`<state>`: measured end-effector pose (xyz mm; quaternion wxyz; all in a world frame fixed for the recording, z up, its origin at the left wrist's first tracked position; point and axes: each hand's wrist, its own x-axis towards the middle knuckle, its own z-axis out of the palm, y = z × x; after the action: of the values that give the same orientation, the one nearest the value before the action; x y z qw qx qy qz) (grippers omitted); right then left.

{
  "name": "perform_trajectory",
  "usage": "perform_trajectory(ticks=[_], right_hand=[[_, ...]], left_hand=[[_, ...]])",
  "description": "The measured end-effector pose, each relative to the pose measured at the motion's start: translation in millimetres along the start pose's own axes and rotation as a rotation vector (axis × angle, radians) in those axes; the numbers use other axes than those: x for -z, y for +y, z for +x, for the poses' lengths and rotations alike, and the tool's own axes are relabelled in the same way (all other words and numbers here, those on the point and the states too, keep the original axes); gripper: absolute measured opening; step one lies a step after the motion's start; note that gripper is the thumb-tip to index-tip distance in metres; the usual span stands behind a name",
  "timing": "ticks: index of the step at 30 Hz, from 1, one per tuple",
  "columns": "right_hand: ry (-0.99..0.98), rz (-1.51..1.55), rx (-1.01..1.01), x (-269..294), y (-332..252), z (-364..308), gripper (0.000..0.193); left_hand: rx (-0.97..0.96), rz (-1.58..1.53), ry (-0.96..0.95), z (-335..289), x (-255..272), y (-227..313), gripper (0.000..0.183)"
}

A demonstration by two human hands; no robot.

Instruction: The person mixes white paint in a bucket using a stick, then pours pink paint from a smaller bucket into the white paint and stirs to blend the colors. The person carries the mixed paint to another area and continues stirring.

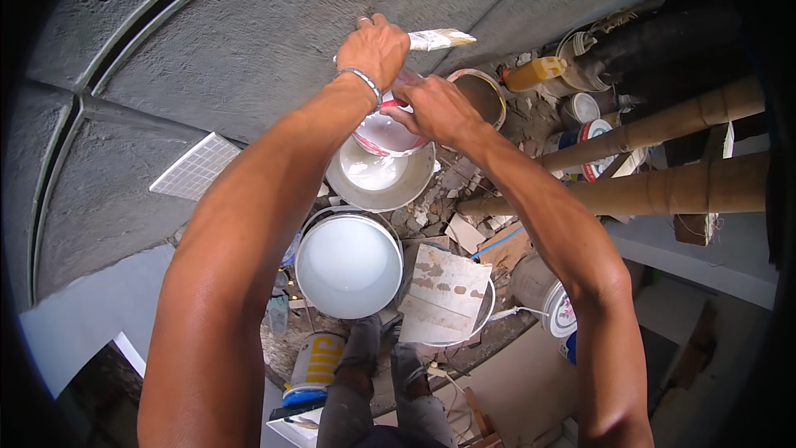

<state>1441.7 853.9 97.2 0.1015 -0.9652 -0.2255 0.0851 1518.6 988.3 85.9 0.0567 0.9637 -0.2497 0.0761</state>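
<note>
White-smeared brush [439,39], head view: lies crosswise at the left hand [373,51], tip toward the right, in front of a grey rough wall [274,41]. Left fingers curled around its handle; exact grip partly hidden by the back of the hand.

Right hand [444,109]: fingers bent and closed on a red piece [393,104] at the far side of a pinkish tub [390,134]; cannot tell whether the piece belongs to the tub. Tub overlaps a wide basin [398,199] containing white liquid; whether it rests there is unclear.

Nearer the body: white bucket [307,241] with pale contents, stained flat board [444,282] just beside it.

Right of tub: round container [502,108] with brownish contents, yellow bottle [531,74], bamboo poles [663,187].
</note>
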Motion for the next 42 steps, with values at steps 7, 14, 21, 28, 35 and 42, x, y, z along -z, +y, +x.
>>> perform_trajectory(ticks=[7,14,21,28,35,42], right_hand=[[0.075,-0.033,0.057,-7.4,12.9,3.4,0.036],[0.103,0.001,0.034,-9.2,18.0,-3.9,0.037],[0.115,0.038,-0.030,-5.4,14.7,-0.9,0.041],[0.200,0.153,-0.012,-9.4,12.3,4.5,0.027],[0.205,0.252,0.020,1.0,13.4,8.6,0.024],[0.194,0.192,0.032,7.0,18.7,10.7,0.026]], left_hand=[[0.059,-0.092,-0.111,6.2,18.4,15.3,0.018],[0.157,-0.103,-0.112,26.7,27.9,29.9,0.020],[0.246,-0.089,-0.106,31.6,2.5,26.8,0.026],[0.413,-0.181,-0.179,45.4,24.7,32.6,0.027],[0.470,-0.114,-0.199,57.6,17.1,36.4,0.028],[0.414,-0.171,-0.205,61.2,22.2,33.0,0.029]])
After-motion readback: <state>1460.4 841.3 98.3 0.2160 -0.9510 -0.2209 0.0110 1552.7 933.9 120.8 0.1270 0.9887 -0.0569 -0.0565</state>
